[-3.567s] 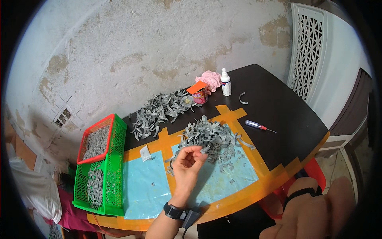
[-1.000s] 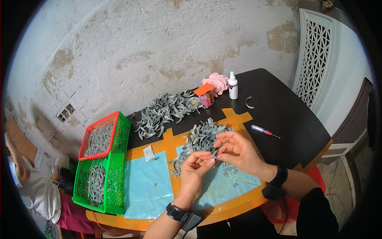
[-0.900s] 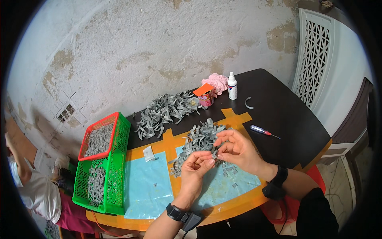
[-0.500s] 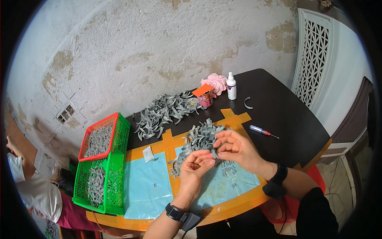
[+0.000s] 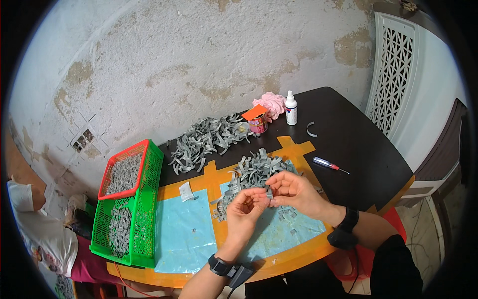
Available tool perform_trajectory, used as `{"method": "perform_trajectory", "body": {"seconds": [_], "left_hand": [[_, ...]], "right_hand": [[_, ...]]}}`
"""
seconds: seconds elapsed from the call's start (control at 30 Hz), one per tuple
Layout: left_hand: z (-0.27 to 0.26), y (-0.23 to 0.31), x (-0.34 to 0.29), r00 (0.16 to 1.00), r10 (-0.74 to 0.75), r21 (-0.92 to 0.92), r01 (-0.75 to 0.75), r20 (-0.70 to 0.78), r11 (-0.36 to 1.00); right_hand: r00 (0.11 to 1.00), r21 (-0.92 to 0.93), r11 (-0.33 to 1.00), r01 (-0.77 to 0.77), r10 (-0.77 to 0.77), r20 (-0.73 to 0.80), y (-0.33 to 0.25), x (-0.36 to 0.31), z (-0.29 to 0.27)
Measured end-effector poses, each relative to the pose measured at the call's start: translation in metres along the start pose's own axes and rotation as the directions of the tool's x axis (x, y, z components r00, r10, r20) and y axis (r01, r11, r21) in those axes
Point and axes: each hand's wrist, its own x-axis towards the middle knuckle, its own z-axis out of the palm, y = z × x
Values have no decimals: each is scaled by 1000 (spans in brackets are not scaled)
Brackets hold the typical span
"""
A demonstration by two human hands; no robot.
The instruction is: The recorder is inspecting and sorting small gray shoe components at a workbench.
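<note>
1. Hands have come together: a few seconds ago our right hand [image 5: 297, 194] was down near the lower right, away from the table [image 5: 366, 132]; now it meets our left hand [image 5: 244, 205].
2. Between their fingertips sits one small grey piece [image 5: 269, 192], pinched from both sides. Neither hand has let go, as far as we can see; our fingers cover much of the piece.
3. Our right fingers have also curled lower in the last half second, and a bit of the piece shows between them. We judge that handling has passed from one hand to two.
4. We have the piece just in front of the pile [image 5: 254, 169], above the right blue sheet [image 5: 266, 244], where loose bits [image 5: 288, 215] lie.
5. The screwdriver [image 5: 324, 162] and curved strip [image 5: 310, 130] lie on the black tabletop as before, well apart from our hands.
6. At our left, the red basket [image 5: 141, 172] and green basket [image 5: 149, 199] hold grey pieces, unchanged as far as we can tell.
</note>
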Motion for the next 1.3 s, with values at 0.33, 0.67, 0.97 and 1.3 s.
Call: {"method": "perform_trajectory", "body": {"seconds": [0.33,0.67,0.97,1.3], "left_hand": [[-14,1,7,984,-42,-2,43,173,999],[-12,1,7,989,-64,39,60,133,997],[-7,3,4,993,-9,56,3,117,998],[-9,8,3,942,-318,-109,329,106,938]], "right_hand": [[998,2,998,-61,61,22,-8,0,-7],[991,-3,991,-134,134,27,-4,1,-11],[981,-177,965,194,-189,45,10,5,-16],[899,-594,702,394,-427,91,-3,3,-13]]}}
